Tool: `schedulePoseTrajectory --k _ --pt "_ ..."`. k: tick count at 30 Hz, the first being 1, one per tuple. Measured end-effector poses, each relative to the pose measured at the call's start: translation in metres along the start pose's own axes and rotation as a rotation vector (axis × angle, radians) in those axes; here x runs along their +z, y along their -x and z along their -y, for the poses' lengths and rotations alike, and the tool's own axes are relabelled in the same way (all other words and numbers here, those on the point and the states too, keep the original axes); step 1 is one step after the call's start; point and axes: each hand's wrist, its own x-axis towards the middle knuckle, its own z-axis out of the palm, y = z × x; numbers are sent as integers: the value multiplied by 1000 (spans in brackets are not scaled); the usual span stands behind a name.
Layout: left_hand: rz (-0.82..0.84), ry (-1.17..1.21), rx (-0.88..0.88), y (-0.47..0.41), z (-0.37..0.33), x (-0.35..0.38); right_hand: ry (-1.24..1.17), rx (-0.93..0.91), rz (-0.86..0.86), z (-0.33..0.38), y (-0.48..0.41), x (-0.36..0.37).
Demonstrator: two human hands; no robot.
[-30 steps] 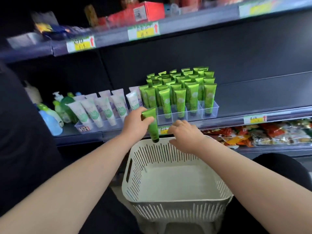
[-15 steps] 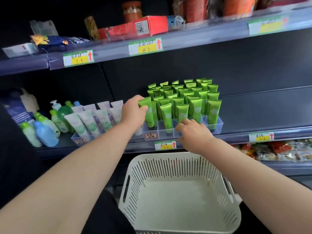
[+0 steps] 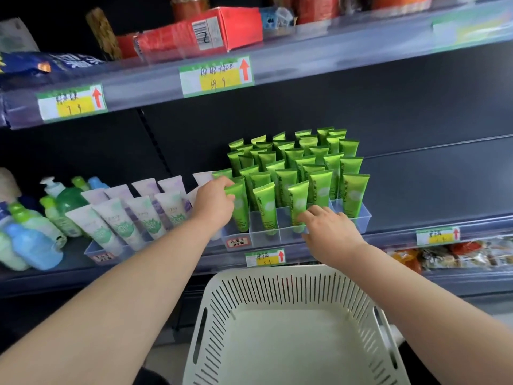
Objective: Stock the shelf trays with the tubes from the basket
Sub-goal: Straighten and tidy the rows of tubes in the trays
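Several green tubes (image 3: 322, 187) stand cap-down in a clear divided tray (image 3: 361, 220) on the middle shelf. My left hand (image 3: 213, 204) grips one green tube (image 3: 240, 209) by its top; the tube stands in the tray's front-left slot. My right hand (image 3: 330, 230) rests at the tray's front wall, fingers spread and touching the base of a front-row green tube (image 3: 298, 201). Below, the white slotted basket (image 3: 283, 287) shows a bare bottom with no tubes in it.
A second clear tray (image 3: 94, 252) with several white and lilac tubes stands to the left, then green and blue bottles (image 3: 30, 245). The upper shelf holds a red box (image 3: 200, 31) and price labels. Snack packets (image 3: 458, 255) fill the shelf below right.
My left hand carried the green tube up from above the basket and set it into the front-left tray slot. My right hand moved from the basket rim up to the tray front.
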Motion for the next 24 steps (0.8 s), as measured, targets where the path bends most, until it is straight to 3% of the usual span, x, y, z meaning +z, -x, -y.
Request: schedulePoseTrajectory --k 7,14,24 --pt "-34 -26 40 2 -1 -2 -11 22 24 0 0 10" --pt "-119 2 192 11 -27 -16 -6 49 11 -3 6 8" --pt "-34 94 361 -1 -106 -1 -3 177 -153 -53 26 -23"
